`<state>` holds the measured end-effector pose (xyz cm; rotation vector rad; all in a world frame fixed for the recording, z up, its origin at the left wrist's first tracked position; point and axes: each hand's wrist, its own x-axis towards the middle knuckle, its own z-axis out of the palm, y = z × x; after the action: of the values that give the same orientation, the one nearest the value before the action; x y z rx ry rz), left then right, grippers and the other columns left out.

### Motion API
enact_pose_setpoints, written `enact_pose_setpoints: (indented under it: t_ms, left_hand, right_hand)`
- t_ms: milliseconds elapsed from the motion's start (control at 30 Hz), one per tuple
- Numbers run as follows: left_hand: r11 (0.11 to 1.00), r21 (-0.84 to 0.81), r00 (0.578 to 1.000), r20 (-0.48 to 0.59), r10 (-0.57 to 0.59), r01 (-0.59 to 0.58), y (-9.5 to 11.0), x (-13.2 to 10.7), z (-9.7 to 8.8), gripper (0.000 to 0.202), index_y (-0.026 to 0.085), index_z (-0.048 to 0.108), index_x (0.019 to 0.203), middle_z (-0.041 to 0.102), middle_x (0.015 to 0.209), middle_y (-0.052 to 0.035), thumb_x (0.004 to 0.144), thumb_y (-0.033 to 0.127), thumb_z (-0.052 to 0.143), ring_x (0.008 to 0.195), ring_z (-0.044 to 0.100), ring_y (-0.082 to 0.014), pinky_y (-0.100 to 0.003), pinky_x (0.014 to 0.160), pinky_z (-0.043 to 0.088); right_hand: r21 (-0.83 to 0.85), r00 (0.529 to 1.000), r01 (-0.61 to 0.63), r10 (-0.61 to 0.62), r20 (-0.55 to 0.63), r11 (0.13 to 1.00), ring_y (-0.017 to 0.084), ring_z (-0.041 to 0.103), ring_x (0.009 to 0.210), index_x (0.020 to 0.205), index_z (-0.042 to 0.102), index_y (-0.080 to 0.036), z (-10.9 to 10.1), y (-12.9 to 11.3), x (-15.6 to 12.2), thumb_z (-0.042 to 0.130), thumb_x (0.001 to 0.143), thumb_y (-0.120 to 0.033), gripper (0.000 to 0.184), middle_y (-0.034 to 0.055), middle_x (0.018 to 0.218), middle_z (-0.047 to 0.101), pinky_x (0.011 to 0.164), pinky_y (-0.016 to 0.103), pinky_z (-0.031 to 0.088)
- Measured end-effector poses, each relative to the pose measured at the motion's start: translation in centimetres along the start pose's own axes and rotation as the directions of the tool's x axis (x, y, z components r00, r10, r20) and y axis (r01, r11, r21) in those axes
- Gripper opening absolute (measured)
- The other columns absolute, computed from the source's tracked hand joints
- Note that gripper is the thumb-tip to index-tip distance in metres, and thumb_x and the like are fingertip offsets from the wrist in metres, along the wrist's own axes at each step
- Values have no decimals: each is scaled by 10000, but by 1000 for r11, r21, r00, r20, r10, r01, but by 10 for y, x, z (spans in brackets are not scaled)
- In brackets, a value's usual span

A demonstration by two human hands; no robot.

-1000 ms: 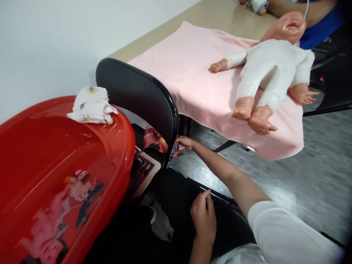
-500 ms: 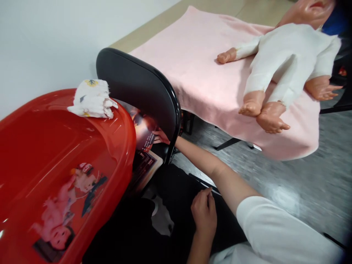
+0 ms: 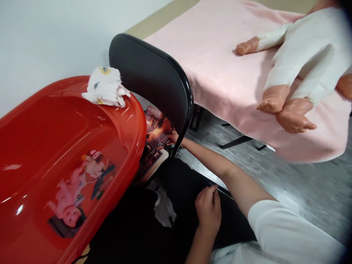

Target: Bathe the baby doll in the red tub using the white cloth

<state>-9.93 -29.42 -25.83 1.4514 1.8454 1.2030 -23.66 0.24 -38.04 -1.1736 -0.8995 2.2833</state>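
My right hand [image 3: 173,137] reaches past the black chair back [image 3: 154,77] to the chair seat. Its fingers are closed on the edge of a glossy printed magazine [image 3: 157,128], and the chair frame partly hides them. The magazine lies over a second printed booklet [image 3: 150,161] on the seat. My left hand [image 3: 209,211] rests lower down on dark black fabric [image 3: 176,179], fingers curled together with nothing visible in them.
A large red plastic baby tub [image 3: 55,146] with a cartoon sticker fills the left, a folded white cloth [image 3: 106,86] on its rim. A baby doll in white [image 3: 308,55] lies on a pink towel [image 3: 220,62] over a table. The floor is grey.
My right hand has moved left from beside the chair back to behind it, carrying the magazine onto the seat. The view has shifted down and left. My left hand has hardly moved.
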Motion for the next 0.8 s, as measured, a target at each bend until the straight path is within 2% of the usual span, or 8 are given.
enact_pose_setpoints:
  t_ms: [67,167,333,467,567,733,800]
  left_hand:
    - [1000,-1,1000,-3,-3,3,0,0,0,296,215,740,1101,781,883,-16,991,39,530,778,751,-179,-285,733,595]
    - [1000,-4,1000,12,-21,22,1,-1,0,285,213,741,1091,781,882,-16,988,40,539,780,750,-182,-289,730,591]
    - [999,-11,999,13,-39,39,2,-1,0,287,214,743,1093,794,919,-17,981,33,550,815,761,-190,-306,757,595]
    - [999,-5,999,18,-33,33,2,-1,-1,289,208,744,1087,788,904,-19,975,29,547,796,756,-193,-312,743,591]
    - [999,-2,999,15,-33,33,2,-2,-1,284,207,746,1086,783,887,-23,984,40,540,773,747,-191,-310,726,585]
    - [999,-7,999,-4,-33,33,1,-4,-1,286,217,747,1102,789,892,-27,994,49,543,781,753,-189,-304,748,590]
    - [999,-7,1000,-2,-31,31,1,-4,-1,285,216,750,1102,783,882,-30,998,52,542,776,751,-190,-301,744,591]
  right_hand:
    - [-34,1000,-8,8,-1,999,123,641,639,1072,656,-112,2,-3,5,704,1033,-185,95,39,763,713,608,255,621]
    - [-76,1000,-13,13,2,997,118,648,645,1055,653,-110,2,-8,13,675,1042,-149,46,38,725,704,598,232,618]
    - [-120,999,-7,2,-41,993,107,662,691,1135,617,-56,-1,-8,18,656,1070,-205,168,24,725,691,637,217,620]
    - [-138,995,20,-34,-98,990,125,678,648,1154,629,-99,-3,-3,13,687,1049,-236,181,40,761,708,580,236,637]
    - [-138,988,63,-82,-130,988,133,700,659,1243,630,-143,-4,-2,11,680,1048,-244,225,45,843,733,537,220,631]
    - [-152,985,91,-112,-133,984,133,698,691,1260,629,-148,-7,-4,14,651,1053,-238,227,51,891,727,545,214,632]
    - [-160,982,102,-125,-140,982,130,683,709,1309,608,-152,-10,-5,17,647,1047,-245,281,39,893,710,557,215,632]
